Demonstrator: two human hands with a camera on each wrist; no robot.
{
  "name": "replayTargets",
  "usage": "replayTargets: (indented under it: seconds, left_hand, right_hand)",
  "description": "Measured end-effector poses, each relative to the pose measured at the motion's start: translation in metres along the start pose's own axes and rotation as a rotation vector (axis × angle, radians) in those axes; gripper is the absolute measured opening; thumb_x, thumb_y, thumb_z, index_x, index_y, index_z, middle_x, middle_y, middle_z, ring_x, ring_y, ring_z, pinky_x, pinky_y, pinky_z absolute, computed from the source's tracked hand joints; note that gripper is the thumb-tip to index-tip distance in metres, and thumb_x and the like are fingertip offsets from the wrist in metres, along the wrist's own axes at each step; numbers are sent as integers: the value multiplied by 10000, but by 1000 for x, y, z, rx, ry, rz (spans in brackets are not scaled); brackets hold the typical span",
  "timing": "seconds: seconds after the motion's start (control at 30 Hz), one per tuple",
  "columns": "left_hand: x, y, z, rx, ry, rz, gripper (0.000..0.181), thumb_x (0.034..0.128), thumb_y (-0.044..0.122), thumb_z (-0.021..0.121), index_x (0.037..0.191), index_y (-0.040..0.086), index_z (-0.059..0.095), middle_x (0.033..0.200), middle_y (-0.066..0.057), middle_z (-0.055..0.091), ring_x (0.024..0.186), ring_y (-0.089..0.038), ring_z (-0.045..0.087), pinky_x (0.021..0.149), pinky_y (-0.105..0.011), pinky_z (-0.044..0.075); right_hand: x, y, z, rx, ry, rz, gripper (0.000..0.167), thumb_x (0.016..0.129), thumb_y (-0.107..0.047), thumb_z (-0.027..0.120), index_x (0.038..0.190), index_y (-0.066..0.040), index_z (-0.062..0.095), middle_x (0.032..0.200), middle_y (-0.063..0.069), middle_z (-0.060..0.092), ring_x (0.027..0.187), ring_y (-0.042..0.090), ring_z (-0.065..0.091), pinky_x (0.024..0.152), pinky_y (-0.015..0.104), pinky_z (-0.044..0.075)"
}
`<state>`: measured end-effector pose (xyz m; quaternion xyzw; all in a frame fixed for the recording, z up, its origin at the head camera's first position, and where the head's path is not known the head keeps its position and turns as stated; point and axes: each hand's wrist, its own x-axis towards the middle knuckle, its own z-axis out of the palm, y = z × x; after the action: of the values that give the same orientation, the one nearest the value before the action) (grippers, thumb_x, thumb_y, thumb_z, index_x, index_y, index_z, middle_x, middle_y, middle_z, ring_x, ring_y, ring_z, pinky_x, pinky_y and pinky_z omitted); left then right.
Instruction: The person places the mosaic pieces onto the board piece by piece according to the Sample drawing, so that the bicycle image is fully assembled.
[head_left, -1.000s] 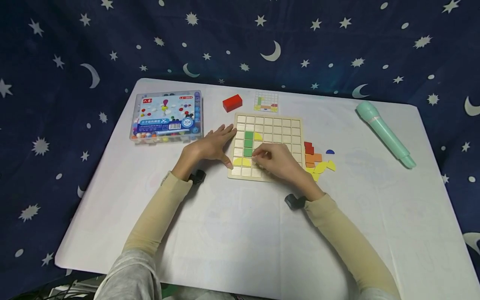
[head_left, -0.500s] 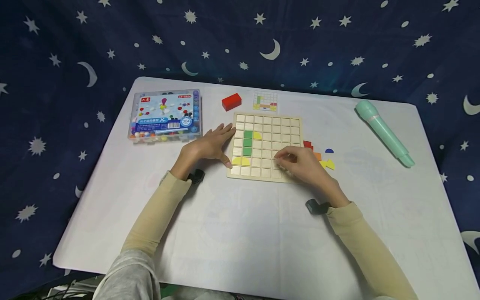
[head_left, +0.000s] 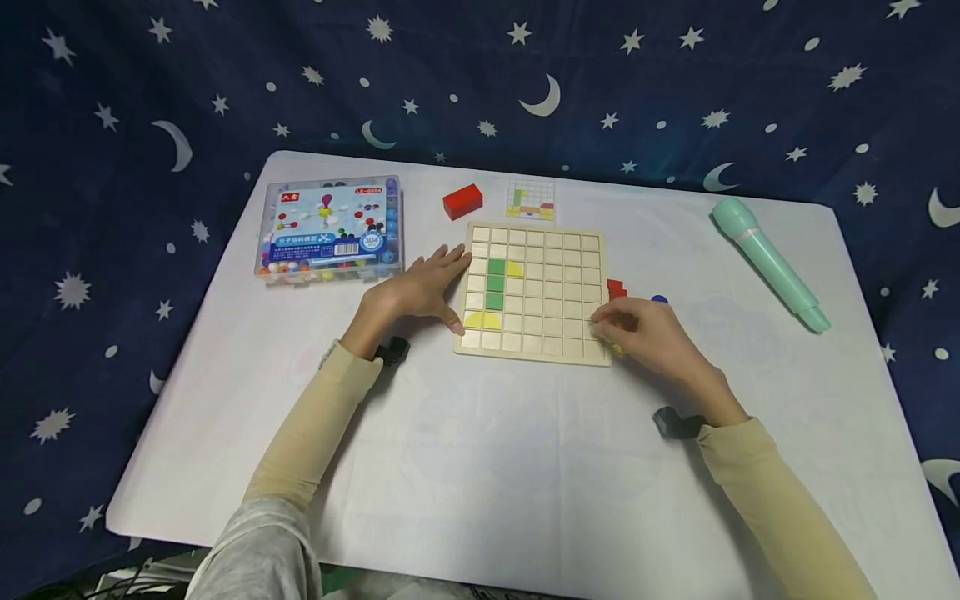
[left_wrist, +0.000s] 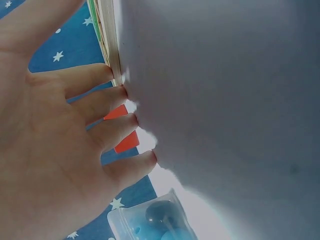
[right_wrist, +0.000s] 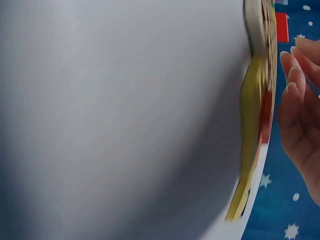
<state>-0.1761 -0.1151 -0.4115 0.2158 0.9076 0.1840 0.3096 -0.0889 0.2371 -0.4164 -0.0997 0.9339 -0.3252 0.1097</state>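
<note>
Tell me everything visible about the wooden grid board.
The wooden grid board looks pale and square, with a plain rim around rows of cells. It lies flat on the white table. Three green squares form a column toward its left, with a yellow piece right of the top one and a yellow half-round below. The left hand touches its left edge; the right hand is over its right edge, contact unclear.

Smooth wooden board (head_left: 536, 289), glossy plastic case (head_left: 330, 231), matt cloth backdrop (head_left: 457, 67)
</note>
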Motion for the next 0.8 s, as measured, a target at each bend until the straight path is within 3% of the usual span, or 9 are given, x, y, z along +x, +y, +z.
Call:
replayTargets:
  seconds: [0.13, 0.27, 0.37, 0.8]
  left_hand:
    - [0, 1, 0, -5, 0, -9, 1281, 714, 383, 940, 1667, 147, 116, 1750, -41, -22, 1613, -273, -89, 1305, -517, 10]
    - [-1, 2, -1, -9, 0, -14, 1282, 712, 383, 941, 1667, 150, 119, 1750, -38, -21, 1613, -271, -91, 1306, -513, 7]
    - [-2, 2, -2, -11, -2, -13, 1272, 719, 375, 938, 1667, 145, 122, 1750, -41, -18, 1613, -276, -87, 1305, -518, 9]
    - [-2, 2, -1, -16, -1, -10, 1262, 723, 374, 934, 1666, 146, 127, 1751, -37, -13, 1613, -268, -88, 1305, -514, 6]
  right_hand:
    - [-8, 10, -6, -21, 18, 11, 158, 926, -94, 749, 1081, -92, 775, 960, 65, 746, 821, 207, 610, 679, 225, 486]
    - [-14, 17, -10, -47, 19, 27, 157, 928, -71, 725, 1075, -94, 772, 1014, 81, 744, 844, 214, 613, 700, 206, 485]
    - [-16, 20, -13, -58, 5, 35, 166, 927, -62, 712, 1079, -84, 775, 1051, 89, 743, 856, 223, 606, 708, 214, 486]
    - [-13, 22, -10, -90, -52, -1, 259, 847, -60, 817, 1094, -21, 752, 881, 63, 648, 815, 220, 541, 697, 283, 452]
